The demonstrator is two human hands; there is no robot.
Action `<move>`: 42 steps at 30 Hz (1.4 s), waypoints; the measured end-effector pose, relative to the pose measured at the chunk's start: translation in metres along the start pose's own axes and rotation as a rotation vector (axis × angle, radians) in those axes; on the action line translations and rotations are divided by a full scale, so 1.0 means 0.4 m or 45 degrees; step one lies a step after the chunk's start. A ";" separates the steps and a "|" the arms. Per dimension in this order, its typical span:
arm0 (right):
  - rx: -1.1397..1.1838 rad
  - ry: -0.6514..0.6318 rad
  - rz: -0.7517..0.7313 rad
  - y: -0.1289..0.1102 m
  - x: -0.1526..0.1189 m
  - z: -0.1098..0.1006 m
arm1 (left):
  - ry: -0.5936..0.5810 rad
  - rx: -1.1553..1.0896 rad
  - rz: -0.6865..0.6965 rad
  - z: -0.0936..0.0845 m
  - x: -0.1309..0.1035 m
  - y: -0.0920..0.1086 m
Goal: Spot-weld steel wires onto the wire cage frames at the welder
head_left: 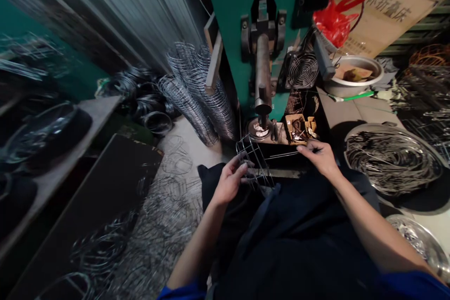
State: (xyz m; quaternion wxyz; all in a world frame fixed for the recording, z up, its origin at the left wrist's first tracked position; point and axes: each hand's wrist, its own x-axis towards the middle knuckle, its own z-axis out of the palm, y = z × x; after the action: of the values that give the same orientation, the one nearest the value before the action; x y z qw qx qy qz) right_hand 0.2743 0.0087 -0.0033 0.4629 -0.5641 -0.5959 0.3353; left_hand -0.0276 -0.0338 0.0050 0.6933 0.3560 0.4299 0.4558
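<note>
My left hand (230,179) grips a small wire frame (259,161) of thin bent metal rods, tilted in front of the green machine (228,18). Thumb and fingers of my right hand (319,157) pinch a thin metal wire (283,154) that points left toward the frame. A gap separates the wire's tip from my left fingers. Just beyond both hands stands the machine's vertical steel rod (263,75), its lower end over a round plate (258,129). Right of that plate sits a small box (297,129) of metal parts.
Tall stacks of wire rings (200,89) stand left of the machine. Loose wire pieces (165,225) cover the floor at left. On the right are a wide tray of bent wires (393,157), a metal bowl (418,239), a white basin (355,89) and a red plastic bag (335,21).
</note>
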 end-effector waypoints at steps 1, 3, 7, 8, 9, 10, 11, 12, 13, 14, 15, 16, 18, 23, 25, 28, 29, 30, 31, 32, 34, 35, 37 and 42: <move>0.004 -0.002 -0.006 -0.008 0.007 -0.001 | -0.013 -0.001 -0.001 0.000 0.006 0.002; 0.006 -0.009 -0.021 -0.020 0.021 -0.004 | -0.025 0.012 -0.004 0.001 0.019 0.004; -0.007 -0.045 -0.060 -0.024 0.049 -0.003 | -0.016 0.087 -0.028 0.006 0.051 0.006; -0.011 -0.059 -0.071 -0.020 0.056 0.001 | -0.009 0.110 -0.033 0.006 0.060 0.007; -0.016 -0.074 -0.081 -0.014 0.063 0.005 | -0.002 0.131 -0.033 0.007 0.070 0.009; -0.022 -0.090 -0.089 -0.008 0.071 0.010 | 0.002 0.146 -0.031 0.006 0.080 0.012; -0.029 -0.105 -0.096 -0.001 0.079 0.016 | 0.003 0.157 -0.029 0.005 0.089 0.015; -0.035 -0.116 -0.101 0.005 0.087 0.022 | 0.001 0.165 -0.027 0.004 0.098 0.019; -0.040 -0.125 -0.104 0.009 0.095 0.029 | -0.004 0.171 -0.026 0.003 0.106 0.024; -0.042 -0.132 -0.103 0.012 0.103 0.035 | -0.009 0.176 -0.023 0.001 0.114 0.029; -0.040 -0.140 -0.100 0.014 0.111 0.040 | -0.018 0.179 -0.021 0.000 0.120 0.035; -0.037 -0.147 -0.097 0.015 0.119 0.045 | -0.025 0.180 -0.017 -0.001 0.126 0.041; -0.030 -0.163 -0.086 0.016 0.135 0.053 | -0.035 0.184 -0.006 -0.001 0.135 0.055; -0.018 -0.168 -0.080 0.027 0.171 0.062 | -0.044 0.182 -0.002 -0.006 0.159 0.075; -0.022 -0.171 -0.092 0.034 0.183 0.063 | -0.020 0.149 -0.015 -0.010 0.172 0.074; -0.029 -0.167 -0.101 0.038 0.198 0.064 | 0.010 0.105 -0.027 -0.015 0.196 0.070; -0.030 -0.164 -0.099 0.038 0.202 0.064 | 0.009 0.097 -0.028 -0.015 0.203 0.069; -0.032 -0.161 -0.094 0.036 0.206 0.063 | 0.005 0.088 -0.030 -0.016 0.211 0.069; -0.037 -0.160 -0.091 0.033 0.210 0.061 | 0.001 0.078 -0.032 -0.016 0.218 0.070; -0.045 -0.159 -0.090 0.031 0.214 0.060 | -0.003 0.068 -0.034 -0.015 0.224 0.071; -0.058 -0.157 -0.092 0.027 0.222 0.056 | -0.004 0.048 -0.037 -0.014 0.235 0.073; -0.062 -0.159 -0.093 0.027 0.226 0.055 | -0.002 0.040 -0.038 -0.013 0.240 0.074; -0.066 -0.162 -0.089 0.028 0.235 0.052 | -0.005 0.040 -0.040 -0.013 0.249 0.076; -0.076 -0.165 -0.100 0.034 0.254 0.047 | -0.033 0.070 -0.015 -0.015 0.269 0.078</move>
State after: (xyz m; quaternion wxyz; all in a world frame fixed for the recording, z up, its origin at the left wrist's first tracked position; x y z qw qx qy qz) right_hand 0.2685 0.1126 -0.0048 0.4191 -0.5308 -0.6561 0.3348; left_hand -0.0202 0.0781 0.0011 0.6915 0.3783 0.4352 0.4351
